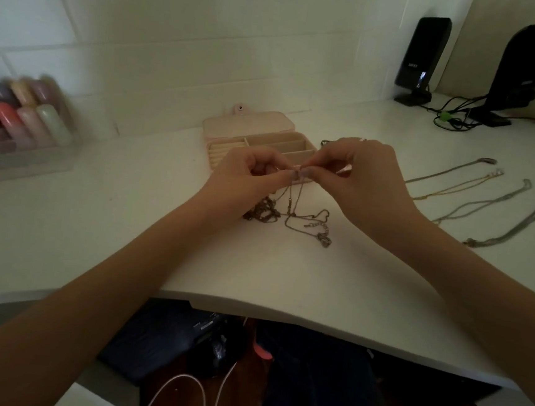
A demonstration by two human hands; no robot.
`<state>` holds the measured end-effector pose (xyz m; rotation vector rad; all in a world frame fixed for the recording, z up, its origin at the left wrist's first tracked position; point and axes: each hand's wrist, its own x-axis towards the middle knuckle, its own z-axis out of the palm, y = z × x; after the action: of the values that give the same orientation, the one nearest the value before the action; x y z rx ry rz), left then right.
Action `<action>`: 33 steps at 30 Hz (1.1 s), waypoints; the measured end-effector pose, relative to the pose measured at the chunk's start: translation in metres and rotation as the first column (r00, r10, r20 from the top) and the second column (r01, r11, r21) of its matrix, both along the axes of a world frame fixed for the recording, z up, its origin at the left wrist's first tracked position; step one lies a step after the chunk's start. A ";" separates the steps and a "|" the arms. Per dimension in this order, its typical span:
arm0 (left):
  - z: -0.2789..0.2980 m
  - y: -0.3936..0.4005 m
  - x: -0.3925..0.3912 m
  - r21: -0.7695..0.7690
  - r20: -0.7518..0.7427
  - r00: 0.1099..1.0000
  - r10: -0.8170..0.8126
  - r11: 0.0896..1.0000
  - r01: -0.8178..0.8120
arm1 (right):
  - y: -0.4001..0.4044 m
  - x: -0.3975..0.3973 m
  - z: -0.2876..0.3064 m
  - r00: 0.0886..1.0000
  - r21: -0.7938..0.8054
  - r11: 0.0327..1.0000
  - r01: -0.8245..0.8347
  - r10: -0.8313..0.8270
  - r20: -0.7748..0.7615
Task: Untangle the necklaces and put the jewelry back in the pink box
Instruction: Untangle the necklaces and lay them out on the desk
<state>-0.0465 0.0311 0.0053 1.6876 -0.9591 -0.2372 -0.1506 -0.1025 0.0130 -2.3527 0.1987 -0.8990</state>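
Note:
A knot of thin dark necklaces (pixel 294 218) lies on the white desk (pixel 128 223), with a small pendant at its lower right. My left hand (pixel 249 172) and my right hand (pixel 359 175) meet just above the pile, fingertips pinched on the same fine chain, which hangs down from them into the tangle. Right behind my hands the pink box (pixel 250 127) stands open, its lid leaning back and its beige compartments showing. Several separate necklaces (pixel 473 201) lie stretched out side by side on the desk to the right.
A clear tray of coloured bottles (pixel 21 123) sits at the far left. Two black speakers (pixel 421 57) with cables stand at the back right. The desk's front edge curves across below my forearms, with bags and cords underneath.

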 end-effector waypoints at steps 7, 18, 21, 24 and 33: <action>-0.007 -0.001 0.002 -0.010 0.199 0.980 0.017 1.000 -0.015 | 0.004 0.006 -0.004 0.985 0.361 0.932 -0.043 0.100 -0.142; 0.000 0.001 0.002 -0.061 0.111 0.994 0.002 0.998 0.005 | 0.003 0.003 -0.002 0.988 0.160 0.986 -0.046 0.069 -0.137; -0.001 0.002 0.003 -0.081 0.087 0.996 -0.025 0.996 0.032 | 0.004 0.000 0.000 0.996 0.103 0.993 -0.060 0.067 -0.066; -0.001 0.003 0.003 -0.082 0.098 0.994 -0.036 0.996 0.044 | 0.005 -0.002 0.000 0.996 0.002 0.996 -0.084 0.084 -0.006; -0.003 0.005 -0.006 -0.038 0.284 0.959 0.027 0.999 -0.016 | 0.007 -0.003 -0.003 0.998 -0.206 0.977 -0.061 0.061 -0.009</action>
<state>-0.0524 0.0356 0.0019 1.7278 -1.1484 0.0397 -0.1536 -0.0956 0.0098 -2.5355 0.0346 -0.9259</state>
